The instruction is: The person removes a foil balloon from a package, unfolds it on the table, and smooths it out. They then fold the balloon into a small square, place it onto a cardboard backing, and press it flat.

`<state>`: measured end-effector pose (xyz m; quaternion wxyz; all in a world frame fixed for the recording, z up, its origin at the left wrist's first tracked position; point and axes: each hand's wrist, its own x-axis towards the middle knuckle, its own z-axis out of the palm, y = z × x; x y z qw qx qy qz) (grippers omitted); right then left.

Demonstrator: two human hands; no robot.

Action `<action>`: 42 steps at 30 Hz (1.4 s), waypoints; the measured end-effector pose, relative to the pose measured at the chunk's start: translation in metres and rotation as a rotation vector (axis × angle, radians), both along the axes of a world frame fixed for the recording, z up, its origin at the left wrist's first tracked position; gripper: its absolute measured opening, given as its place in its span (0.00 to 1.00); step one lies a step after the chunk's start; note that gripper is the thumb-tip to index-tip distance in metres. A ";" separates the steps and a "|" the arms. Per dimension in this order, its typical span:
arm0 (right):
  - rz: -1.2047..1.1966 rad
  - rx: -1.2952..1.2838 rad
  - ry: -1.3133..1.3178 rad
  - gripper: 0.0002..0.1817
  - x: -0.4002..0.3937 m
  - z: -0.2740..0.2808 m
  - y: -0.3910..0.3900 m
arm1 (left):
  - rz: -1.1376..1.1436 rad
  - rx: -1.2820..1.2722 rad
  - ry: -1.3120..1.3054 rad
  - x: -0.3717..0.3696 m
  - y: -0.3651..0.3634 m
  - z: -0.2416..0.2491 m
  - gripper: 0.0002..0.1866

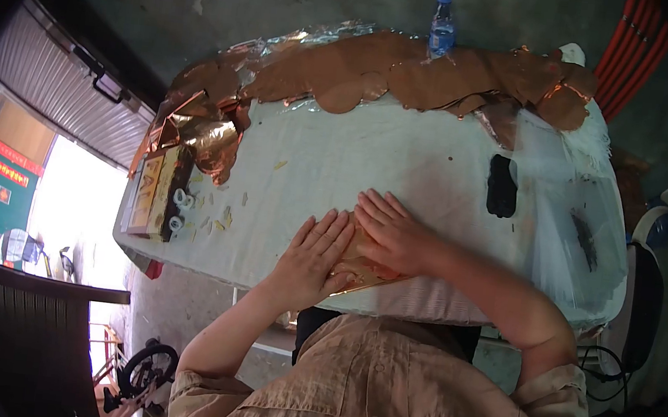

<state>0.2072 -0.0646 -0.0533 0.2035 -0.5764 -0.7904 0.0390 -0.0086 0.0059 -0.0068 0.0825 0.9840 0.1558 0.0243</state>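
A shiny copper-coloured sheet (368, 272) lies on the white-covered table close to its front edge. My left hand (312, 259) rests on the sheet's left side, palm down with the fingers extended. On the upper right part of the sheet my right hand (393, 233) lies flat, its fingers pointing up and left. Both hands are open and their fingertips nearly meet above the sheet. Much of the sheet is hidden beneath the hands.
Brown rounded sheets (350, 70) line the table's far edge, with a water bottle (442, 35) behind. Crumpled copper foil (206, 135), a box (156, 192) and white rings (180, 198) sit left. A black phone (503, 187) and clear plastic (571, 227) lie right.
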 end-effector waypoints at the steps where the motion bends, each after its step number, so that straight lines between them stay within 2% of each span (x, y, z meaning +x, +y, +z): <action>1: 0.054 0.066 0.269 0.28 0.011 -0.008 0.008 | 0.002 -0.009 0.005 0.000 0.000 -0.001 0.38; 2: 0.112 0.130 0.540 0.23 0.022 -0.016 0.015 | 0.005 -0.021 0.012 0.000 0.001 -0.001 0.38; 3: 0.099 0.133 0.540 0.23 0.030 0.000 0.015 | -0.008 -0.021 0.013 0.001 0.001 0.001 0.38; 5: -0.196 -0.074 0.424 0.12 0.044 0.045 0.010 | 0.010 -0.048 0.009 0.001 -0.001 0.004 0.37; 6: -0.184 0.101 0.356 0.05 0.049 0.037 0.012 | -0.003 -0.050 0.013 0.001 -0.001 0.003 0.37; 7: -0.195 0.105 0.356 0.05 0.054 0.029 0.012 | -0.001 -0.023 0.009 0.001 -0.001 0.002 0.37; 9: -0.030 0.184 0.053 0.02 0.060 0.022 0.011 | -0.015 0.008 0.007 0.002 0.000 0.003 0.37; 18: 0.180 0.340 -0.235 0.06 0.062 0.018 0.022 | 0.003 -0.016 0.027 0.004 -0.001 0.004 0.36; 20: 0.192 0.364 -0.228 0.02 0.062 0.017 0.026 | -0.001 -0.011 0.031 0.004 0.000 0.004 0.37; 39: 0.316 0.446 -0.255 0.04 0.062 0.010 0.040 | 0.006 -0.039 0.070 0.005 -0.001 0.007 0.39; 42: 0.261 0.406 -0.217 0.05 0.063 0.014 0.037 | 0.012 -0.031 0.077 0.005 0.000 0.007 0.39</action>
